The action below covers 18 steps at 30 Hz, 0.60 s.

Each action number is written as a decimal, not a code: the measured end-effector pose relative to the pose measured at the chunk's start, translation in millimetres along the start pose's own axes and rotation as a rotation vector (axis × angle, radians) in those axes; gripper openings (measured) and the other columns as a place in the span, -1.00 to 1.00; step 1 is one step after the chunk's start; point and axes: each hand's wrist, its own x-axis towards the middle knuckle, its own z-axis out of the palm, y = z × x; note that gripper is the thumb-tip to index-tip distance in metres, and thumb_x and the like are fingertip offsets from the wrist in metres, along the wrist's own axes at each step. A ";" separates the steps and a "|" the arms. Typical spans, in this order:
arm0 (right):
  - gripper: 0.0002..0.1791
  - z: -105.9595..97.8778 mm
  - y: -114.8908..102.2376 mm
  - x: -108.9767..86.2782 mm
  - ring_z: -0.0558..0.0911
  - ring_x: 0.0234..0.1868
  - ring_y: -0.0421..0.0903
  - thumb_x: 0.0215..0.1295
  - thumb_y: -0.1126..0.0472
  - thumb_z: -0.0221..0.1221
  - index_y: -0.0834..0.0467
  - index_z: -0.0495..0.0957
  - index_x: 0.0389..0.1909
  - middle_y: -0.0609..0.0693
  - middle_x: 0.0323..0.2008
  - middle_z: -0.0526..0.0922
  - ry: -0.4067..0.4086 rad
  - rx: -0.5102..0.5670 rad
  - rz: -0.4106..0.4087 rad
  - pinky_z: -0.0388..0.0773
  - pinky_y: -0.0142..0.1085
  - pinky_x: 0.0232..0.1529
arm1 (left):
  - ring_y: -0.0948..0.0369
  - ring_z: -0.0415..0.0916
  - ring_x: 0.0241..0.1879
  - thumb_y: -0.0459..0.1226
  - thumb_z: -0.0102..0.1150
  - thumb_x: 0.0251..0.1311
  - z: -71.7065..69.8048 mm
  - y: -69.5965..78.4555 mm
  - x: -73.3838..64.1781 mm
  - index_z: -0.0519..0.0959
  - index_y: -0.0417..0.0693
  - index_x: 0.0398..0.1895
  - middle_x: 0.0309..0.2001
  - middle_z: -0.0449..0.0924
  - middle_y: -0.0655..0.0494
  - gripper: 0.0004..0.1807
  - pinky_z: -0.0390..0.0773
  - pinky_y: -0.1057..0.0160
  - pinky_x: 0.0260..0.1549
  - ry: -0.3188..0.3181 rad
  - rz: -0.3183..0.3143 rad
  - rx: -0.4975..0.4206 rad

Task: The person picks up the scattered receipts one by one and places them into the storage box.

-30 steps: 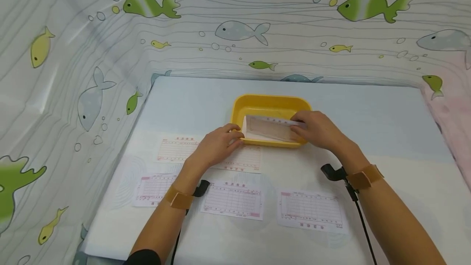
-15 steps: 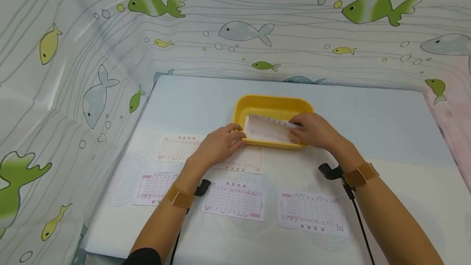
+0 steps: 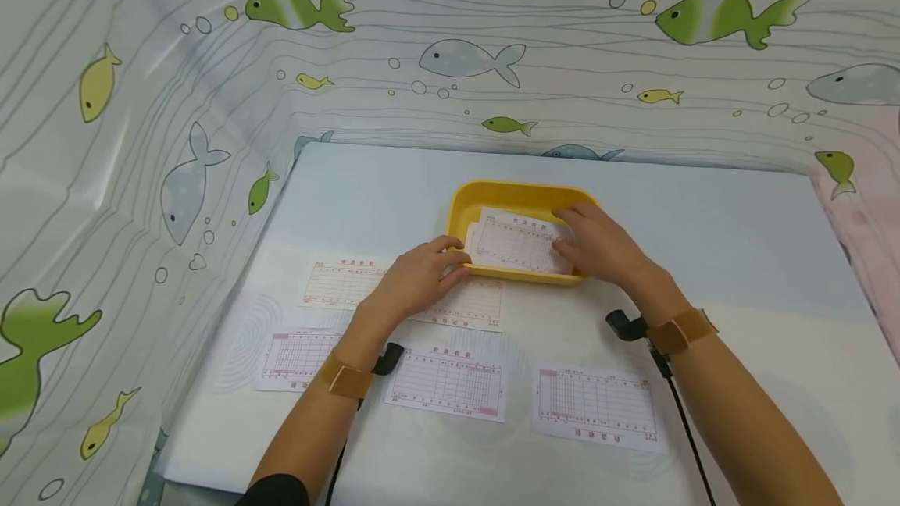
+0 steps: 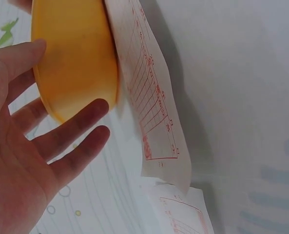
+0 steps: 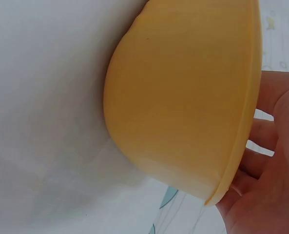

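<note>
Reckon I'm at the laying-down step: the receipt form (image 3: pixel 522 239) sits in the yellow plastic tray (image 3: pixel 520 194), over another sheet (image 3: pixel 472 242). Right hand (image 3: pixel 603 244) is relaxed at the form's edge, gripping nothing; left hand (image 3: pixel 422 276) loosely spread at the tray's corner. Next probably wants a squaring-up nudge.

On the near middle receipt slip (image 3: pixel 446 393) you can make out the heading 收款收据. The upper slip (image 3: pixel 520 244) in the yellow tray (image 3: pixel 523 192) seems to carry the same heading. The near right slip (image 3: pixel 598 406) faces you upside down, its heading along the near edge. Finer print is too small to read.
</note>
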 end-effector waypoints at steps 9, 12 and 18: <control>-0.43 5.7 4.4 -5.7 0.27 0.21 0.09 0.28 0.09 0.22 0.14 0.36 0.28 0.11 0.27 0.28 0.072 0.025 -0.043 0.26 0.09 0.24 | 0.20 0.45 0.05 -0.04 0.12 0.33 0.5 0.6 0.1 0.64 0.16 0.03 0.18 0.41 0.20 -0.71 0.46 0.19 0.06 0.003 0.015 -0.003; -0.48 5.6 5.0 -7.9 0.29 0.19 0.07 0.29 0.09 0.21 0.13 0.39 0.25 0.09 0.25 0.29 0.083 0.016 -0.059 0.29 0.07 0.23 | 0.20 0.45 0.05 -0.03 0.12 0.33 0.2 0.6 -0.1 0.64 0.17 0.03 0.18 0.41 0.20 -0.71 0.46 0.18 0.05 0.001 0.007 -0.005; -0.50 2.1 3.2 -13.7 0.32 0.15 0.05 0.29 0.09 0.22 0.13 0.42 0.22 0.08 0.22 0.32 0.094 0.015 -0.072 0.33 0.04 0.20 | 0.19 0.44 0.07 -0.04 0.13 0.32 -0.5 0.0 0.2 0.63 0.16 0.03 0.19 0.41 0.19 -0.71 0.46 0.17 0.06 -0.001 0.005 -0.008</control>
